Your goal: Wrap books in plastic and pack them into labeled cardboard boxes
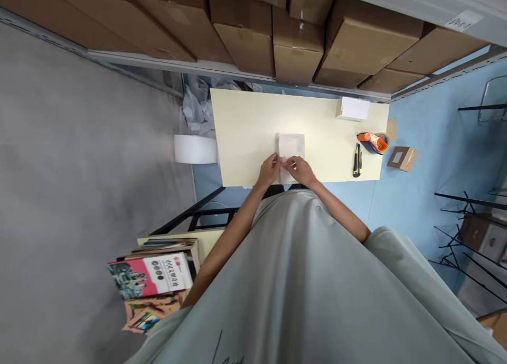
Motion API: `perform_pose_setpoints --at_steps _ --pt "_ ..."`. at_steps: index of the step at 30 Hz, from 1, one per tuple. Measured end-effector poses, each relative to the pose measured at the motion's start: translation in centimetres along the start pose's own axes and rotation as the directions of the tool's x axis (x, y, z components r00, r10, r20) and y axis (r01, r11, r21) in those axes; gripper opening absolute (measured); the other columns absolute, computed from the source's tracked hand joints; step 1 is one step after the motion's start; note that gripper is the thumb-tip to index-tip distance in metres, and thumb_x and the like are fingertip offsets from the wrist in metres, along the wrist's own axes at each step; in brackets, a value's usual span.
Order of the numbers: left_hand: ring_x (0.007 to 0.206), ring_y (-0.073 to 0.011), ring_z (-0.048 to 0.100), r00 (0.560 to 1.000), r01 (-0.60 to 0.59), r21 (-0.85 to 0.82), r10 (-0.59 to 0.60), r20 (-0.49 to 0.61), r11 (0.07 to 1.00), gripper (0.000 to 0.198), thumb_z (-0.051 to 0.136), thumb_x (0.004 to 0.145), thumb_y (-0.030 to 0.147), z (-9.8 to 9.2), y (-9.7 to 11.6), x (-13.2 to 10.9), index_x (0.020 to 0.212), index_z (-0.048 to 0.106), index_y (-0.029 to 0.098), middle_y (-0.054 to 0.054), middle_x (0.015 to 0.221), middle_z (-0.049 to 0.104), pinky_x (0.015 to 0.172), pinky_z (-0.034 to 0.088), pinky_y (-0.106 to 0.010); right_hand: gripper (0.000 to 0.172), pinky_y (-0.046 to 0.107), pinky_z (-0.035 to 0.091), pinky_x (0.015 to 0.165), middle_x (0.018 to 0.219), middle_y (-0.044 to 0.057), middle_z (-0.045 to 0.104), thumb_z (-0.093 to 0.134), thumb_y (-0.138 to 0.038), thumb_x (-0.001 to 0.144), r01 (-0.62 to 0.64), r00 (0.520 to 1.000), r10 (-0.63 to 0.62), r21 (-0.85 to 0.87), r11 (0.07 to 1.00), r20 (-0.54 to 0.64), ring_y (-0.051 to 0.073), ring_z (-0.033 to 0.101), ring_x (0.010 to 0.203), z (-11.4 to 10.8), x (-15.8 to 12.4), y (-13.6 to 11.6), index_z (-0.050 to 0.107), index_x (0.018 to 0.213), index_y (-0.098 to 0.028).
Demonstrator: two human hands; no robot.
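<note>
A white flat packet or folded sheet (291, 145) lies on the pale yellow table (245, 137), near its front edge. My left hand (270, 169) and my right hand (300, 168) both rest at the packet's near end, fingers curled and pinching its edge. The two hands almost touch each other over the white material. What exactly the packet contains is too small to make out.
A white box (352, 109) sits at the table's far right, with an orange tape dispenser (372, 142) and a yellow-black utility knife (357, 160) nearby. A small cardboard box (402, 158) lies on the floor. Cardboard cartons (293, 36) fill the shelf behind. Books (152, 274) are stacked at lower left.
</note>
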State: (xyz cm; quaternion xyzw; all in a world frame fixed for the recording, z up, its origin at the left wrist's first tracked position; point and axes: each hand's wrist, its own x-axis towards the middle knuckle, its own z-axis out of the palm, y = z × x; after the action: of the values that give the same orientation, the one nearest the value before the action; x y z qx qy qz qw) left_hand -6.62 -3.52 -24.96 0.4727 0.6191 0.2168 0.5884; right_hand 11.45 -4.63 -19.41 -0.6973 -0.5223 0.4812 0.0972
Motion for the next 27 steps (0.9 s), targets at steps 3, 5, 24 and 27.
perform_pose_setpoints --at_steps 3,5,24,27 --pt "0.105 -0.0286 0.074 0.999 0.031 0.128 -0.029 -0.016 0.991 0.034 0.07 0.096 0.034 -1.2 -1.4 1.0 0.125 0.081 0.019 -0.011 0.104 0.079 0.103 0.064 -0.043 0.015 0.041 0.061 0.104 0.125 0.012 0.076 0.069 -0.038 0.106 -0.127 0.984 0.13 0.034 0.991 -0.118 0.025 0.076 0.107 0.1 1.1 1.6 0.067 0.11 -0.024" --pt "0.104 -0.0289 0.075 0.998 0.057 0.187 -0.051 -0.036 0.981 0.041 0.068 0.092 0.023 -1.6 -2.0 1.4 0.13 0.081 0.018 -0.012 0.111 0.08 0.109 0.063 -0.046 0.019 0.044 0.06 0.107 0.129 0.015 0.076 0.071 -0.036 0.103 -0.263 0.937 0.271 0.065 0.963 -0.22 0.028 0.076 0.112 -0.4 1.6 3.0 0.067 0.115 -0.022" --pt "0.117 -0.0295 0.08 0.974 0.226 0.161 -0.223 -0.038 0.961 0.063 0.081 0.085 0.033 -0.7 -2.6 1.6 0.147 0.078 0.022 -0.011 0.135 0.083 0.114 0.062 -0.048 0.06 0.032 0.05 0.072 0.081 -0.006 0.053 0.098 -0.058 0.065 -0.254 0.95 0.311 0.53 0.809 -0.018 0.019 0.056 0.081 -0.3 1.8 5.7 0.05 0.088 -0.03" --pt "0.116 -0.0301 0.08 0.98 0.199 0.222 -0.194 -0.043 0.955 0.065 0.083 0.084 0.035 1.2 -1.4 1.4 0.148 0.077 0.024 -0.011 0.134 0.083 0.112 0.063 -0.047 0.063 0.032 0.051 0.073 0.081 -0.006 0.055 0.099 -0.062 0.063 -0.239 0.95 0.311 0.548 0.802 -0.04 0.019 0.057 0.082 -2.1 0.8 6.5 0.051 0.089 -0.029"
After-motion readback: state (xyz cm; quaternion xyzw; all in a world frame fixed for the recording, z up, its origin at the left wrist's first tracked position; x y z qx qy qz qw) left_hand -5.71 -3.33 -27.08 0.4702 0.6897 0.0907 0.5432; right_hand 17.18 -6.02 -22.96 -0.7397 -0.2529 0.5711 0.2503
